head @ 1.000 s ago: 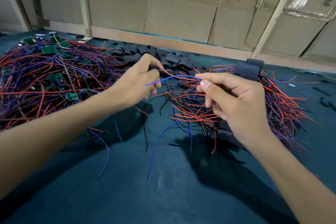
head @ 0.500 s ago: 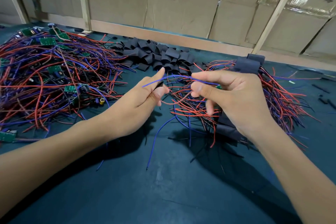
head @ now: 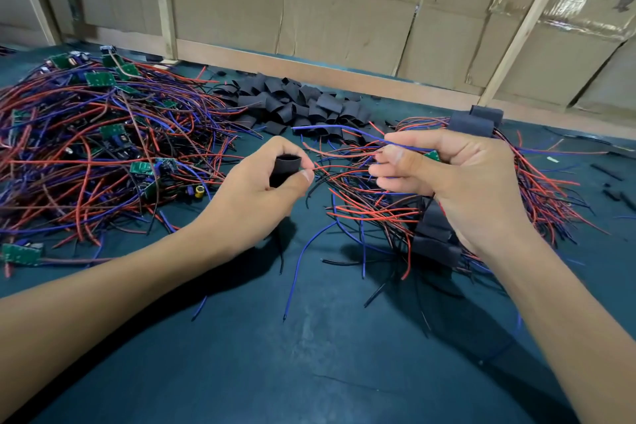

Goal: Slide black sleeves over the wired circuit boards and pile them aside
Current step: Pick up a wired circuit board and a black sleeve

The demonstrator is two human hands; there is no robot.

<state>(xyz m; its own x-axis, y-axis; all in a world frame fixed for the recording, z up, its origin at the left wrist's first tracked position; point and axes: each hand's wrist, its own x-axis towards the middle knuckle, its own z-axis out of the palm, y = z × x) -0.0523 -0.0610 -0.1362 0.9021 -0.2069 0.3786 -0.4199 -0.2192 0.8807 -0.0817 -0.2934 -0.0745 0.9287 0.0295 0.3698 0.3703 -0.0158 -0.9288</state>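
Note:
My left hand (head: 265, 182) grips a black sleeve (head: 284, 169) between thumb and fingers, its open end turned up. My right hand (head: 447, 179) pinches a green circuit board (head: 433, 155) with its red, blue and black wires; the wire ends point left toward the sleeve. Only a corner of the board shows. A pile of loose black sleeves (head: 296, 103) lies at the back centre. The unsleeved boards with tangled wires (head: 103, 141) are heaped at left. Under and behind my right hand lies the sleeved pile (head: 437, 237).
The work surface is a dark teal mat (head: 309, 354). A wooden ledge (head: 344, 74) and cardboard wall close off the back. Small black scraps (head: 612, 182) lie at far right. Loose blue and black wire ends (head: 299, 262) trail toward me between my arms.
My left hand has drawn back toward me and now holds a black sleeve upright. My right hand has closed tighter on the board and wires.

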